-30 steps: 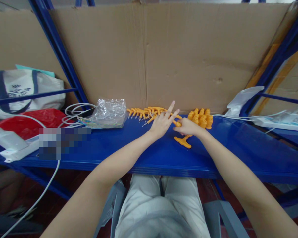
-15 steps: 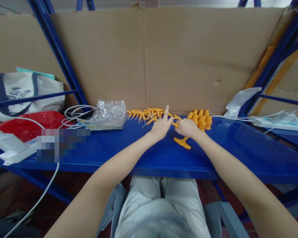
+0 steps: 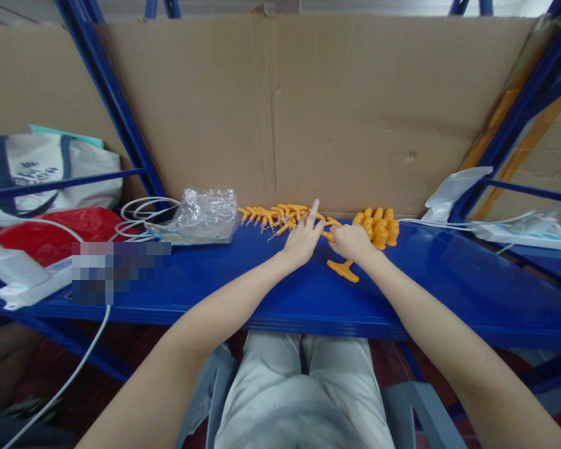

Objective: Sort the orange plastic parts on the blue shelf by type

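My left hand (image 3: 303, 242) lies over the right part of a row of orange corkscrews (image 3: 262, 215), its fingers stretched out and apart. They have T-shaped handles and thin metal spirals. Beside it, my right hand (image 3: 353, 242) is closed, its fingers around an orange plastic piece (image 3: 328, 236) whose end pokes out toward my left hand; the rest is hidden. Nearer to me, an orange T-handle (image 3: 343, 270) lies on the blue shelf (image 3: 290, 299), its stem reaching under my right hand. Several upright orange sleeve-like parts (image 3: 380, 237) stand just right of my right hand.
A tall cardboard sheet (image 3: 355, 112) closes off the back. To the left are a clear plastic bag (image 3: 208, 215), white cables (image 3: 143, 209), a red bag (image 3: 75, 231) and a power strip (image 3: 32, 290). Another power strip (image 3: 533, 232) lies at right. Blue posts (image 3: 116, 112) frame the sides.
Almost nothing differs. My left fingers have shifted slightly over the corkscrews, and my right hand has turned a little around the orange piece.
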The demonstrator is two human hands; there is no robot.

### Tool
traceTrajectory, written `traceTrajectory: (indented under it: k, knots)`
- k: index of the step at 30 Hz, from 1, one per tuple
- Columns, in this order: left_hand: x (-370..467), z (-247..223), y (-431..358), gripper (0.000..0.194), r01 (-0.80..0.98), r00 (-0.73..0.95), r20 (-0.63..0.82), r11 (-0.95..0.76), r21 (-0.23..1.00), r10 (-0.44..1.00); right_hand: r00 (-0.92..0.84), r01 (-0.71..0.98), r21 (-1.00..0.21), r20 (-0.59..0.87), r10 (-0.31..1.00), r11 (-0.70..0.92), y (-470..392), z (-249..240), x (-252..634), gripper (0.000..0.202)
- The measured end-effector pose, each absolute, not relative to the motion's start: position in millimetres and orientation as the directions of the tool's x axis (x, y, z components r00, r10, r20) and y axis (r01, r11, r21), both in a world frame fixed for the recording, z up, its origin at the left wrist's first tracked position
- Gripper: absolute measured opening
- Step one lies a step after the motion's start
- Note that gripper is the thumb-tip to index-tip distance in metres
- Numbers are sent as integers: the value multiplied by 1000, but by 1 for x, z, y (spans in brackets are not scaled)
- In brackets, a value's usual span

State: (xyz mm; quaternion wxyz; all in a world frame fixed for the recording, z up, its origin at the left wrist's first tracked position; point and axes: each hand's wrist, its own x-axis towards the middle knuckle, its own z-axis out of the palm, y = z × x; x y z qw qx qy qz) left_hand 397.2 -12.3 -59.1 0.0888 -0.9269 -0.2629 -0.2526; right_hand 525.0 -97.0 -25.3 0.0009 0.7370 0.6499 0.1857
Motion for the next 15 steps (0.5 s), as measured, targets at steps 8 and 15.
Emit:
traceTrajectory:
  k: [8, 15]
  knots:
    - [400, -60, -19, 57, 472, 764, 551, -873, -123, 336, 90, 995, 21, 224, 970, -97, -86, -32, 540, 29]
    - [402, -62, -19, 59, 473, 772, 537, -871, -129, 340, 133, 986, 62, 260, 956, -154, -89, -31, 536, 37]
